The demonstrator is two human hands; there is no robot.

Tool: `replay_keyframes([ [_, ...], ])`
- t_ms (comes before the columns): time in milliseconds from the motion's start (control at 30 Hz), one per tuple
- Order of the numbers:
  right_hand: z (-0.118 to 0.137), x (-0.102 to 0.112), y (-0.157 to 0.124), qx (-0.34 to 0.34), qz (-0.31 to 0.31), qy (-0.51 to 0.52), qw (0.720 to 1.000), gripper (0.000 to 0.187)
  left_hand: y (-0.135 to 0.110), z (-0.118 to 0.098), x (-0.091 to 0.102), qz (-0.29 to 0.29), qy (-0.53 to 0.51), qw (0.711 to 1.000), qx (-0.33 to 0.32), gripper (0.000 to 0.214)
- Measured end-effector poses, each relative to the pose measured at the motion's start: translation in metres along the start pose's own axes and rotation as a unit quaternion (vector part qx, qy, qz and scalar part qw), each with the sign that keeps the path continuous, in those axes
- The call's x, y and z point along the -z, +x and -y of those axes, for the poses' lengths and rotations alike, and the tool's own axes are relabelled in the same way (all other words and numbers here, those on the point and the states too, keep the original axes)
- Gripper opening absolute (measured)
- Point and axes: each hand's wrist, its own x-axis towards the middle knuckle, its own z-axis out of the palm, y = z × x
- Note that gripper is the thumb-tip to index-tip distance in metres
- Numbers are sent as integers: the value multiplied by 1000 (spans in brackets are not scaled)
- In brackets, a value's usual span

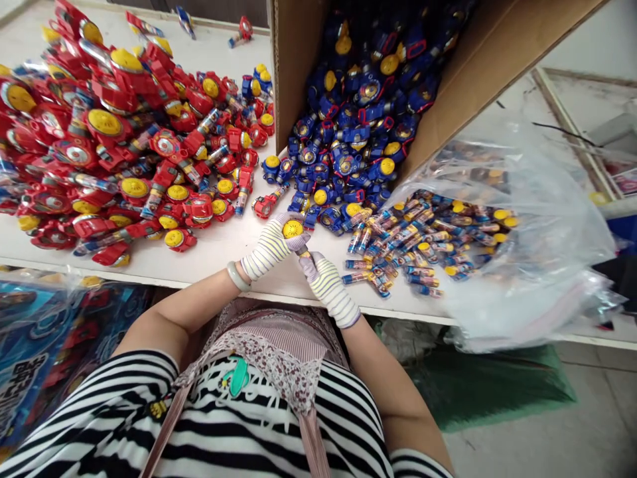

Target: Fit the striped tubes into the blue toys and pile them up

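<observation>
Grasping a yellow-topped toy (292, 229) are the left hand (267, 248) and right hand (329, 287), near illegibly printed tubes (409, 234).

Workshop, small toy-factory type. Long white surface (223, 267) loaded in bulk: big loose heap of near-identical red toys (104, 123), blue toys (348, 159) spilling from a cardboard box (298, 60), pile of small tubes (408, 236) at a clear plastic bag (537, 245). Worker wears striped gloves (336, 292) and an apron (298, 382). Printed packaging (30, 358) below left; bare grey floor (592, 425).
</observation>
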Motion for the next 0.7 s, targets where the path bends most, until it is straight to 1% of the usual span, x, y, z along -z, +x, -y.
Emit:
replay_keyframes([
  [33,-3,-2,-1,-5,47,67,997,61,-2,0,0,3,0,1000,-26,39],
  [100,-9,-4,-3,-11,140,196,970,70,-5,-1,4,26,8,996,-90,40],
  [133,-9,-5,-3,-12,164,239,957,74,-4,0,7,39,18,992,-115,42],
  [167,-9,-5,-2,-12,164,259,952,74,-3,1,9,50,33,990,-127,42],
  [200,-7,-5,-1,-9,140,242,960,72,-1,2,12,55,50,990,-123,43],
  [267,-1,-5,1,2,39,104,994,61,3,5,14,39,70,993,-81,41],
  [300,2,-5,1,8,-5,33,999,55,4,7,14,28,69,996,-55,40],
  [333,5,-6,1,11,-24,-11,1000,50,3,9,14,17,59,998,-34,40],
  [367,6,-9,-1,9,-18,-14,1000,47,1,11,12,7,44,999,-20,40],
  [400,6,-13,-4,3,10,17,1000,46,-3,13,11,-3,26,1000,-11,41],
  [467,5,-19,-8,-15,94,114,989,52,-14,18,9,-13,-6,1000,1,44],
  [500,5,-21,-9,-17,125,136,983,56,-18,19,9,-9,-18,1000,7,45],
  [533,5,-18,-9,-5,138,117,983,59,-19,21,11,4,-25,1000,11,46],
  [567,5,-12,-6,19,130,63,989,60,-15,22,16,18,-26,999,13,47],
  [600,7,-2,-1,52,109,-6,993,57,-5,22,24,20,-22,1000,11,45],
  [633,9,12,7,90,77,-80,990,53,12,20,36,-4,-14,1000,2,43],
  [667,11,30,16,118,40,-138,983,50,35,18,53,-57,-4,998,-14,41],
  [700,13,48,26,131,17,-166,977,52,64,14,75,-131,7,991,-33,40],
])
